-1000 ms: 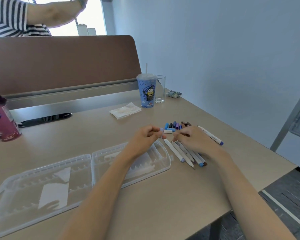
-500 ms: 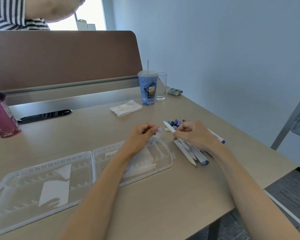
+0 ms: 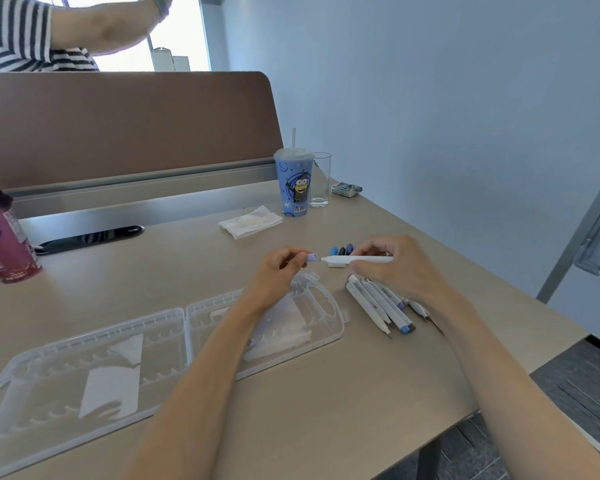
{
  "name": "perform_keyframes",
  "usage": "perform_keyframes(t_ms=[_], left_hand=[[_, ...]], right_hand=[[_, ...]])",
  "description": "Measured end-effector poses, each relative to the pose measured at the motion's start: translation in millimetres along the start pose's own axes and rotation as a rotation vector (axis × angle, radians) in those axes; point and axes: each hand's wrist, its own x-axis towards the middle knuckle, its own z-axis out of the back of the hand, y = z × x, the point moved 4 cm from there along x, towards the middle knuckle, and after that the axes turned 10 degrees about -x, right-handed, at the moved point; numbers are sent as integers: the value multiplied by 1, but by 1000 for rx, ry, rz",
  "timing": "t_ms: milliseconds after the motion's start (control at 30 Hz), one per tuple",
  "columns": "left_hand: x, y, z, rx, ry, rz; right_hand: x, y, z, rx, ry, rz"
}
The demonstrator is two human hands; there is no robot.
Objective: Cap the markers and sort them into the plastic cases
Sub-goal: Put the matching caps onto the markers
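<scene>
Two bare arms reach in from the near edge of the table [image 3: 326, 427]. Close to that edge lies the clear case [image 3: 184, 310]. It is open flat, with both halves side by side, and some white paper [image 3: 110, 389] lies inside. The left arm goes over the right half of the case.

Past the case, the left hand [image 3: 278, 271] pinches a small purple cap [image 3: 311, 257] between its thumb and fingertips. The other fingers are curled in. The right hand [image 3: 395, 268] has its fingers curled round a white marker [image 3: 357, 260] and holds it sideways above the table. The marker's tip points at the cap, just beside it but not touching.

More markers [image 3: 378, 303] lie in a bunch on the table under the right wrist, just right of the case. A few loose caps [image 3: 342, 251], blue and dark, sit behind the held marker.

Farther back lies a white napkin [image 3: 250, 221]. Behind it stand a blue cup [image 3: 295, 188] with a straw and a glass [image 3: 320, 180], side by side. A small pack [image 3: 346, 189] lies near the wall. Far left stands a purple cup [image 3: 4, 251]. Beyond a brown screen [image 3: 118, 123] is a person in a striped shirt [image 3: 21, 36].
</scene>
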Motion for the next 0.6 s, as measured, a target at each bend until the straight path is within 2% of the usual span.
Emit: perform_keyframes(t_ms=[300,600], left_hand=[[2,-2,-14,83,74,-15],[12,-8,-30,182,144,-72]], right_hand=[[-1,-2,-5,34,15,57],[-5,-7,-5,74,-65,65]])
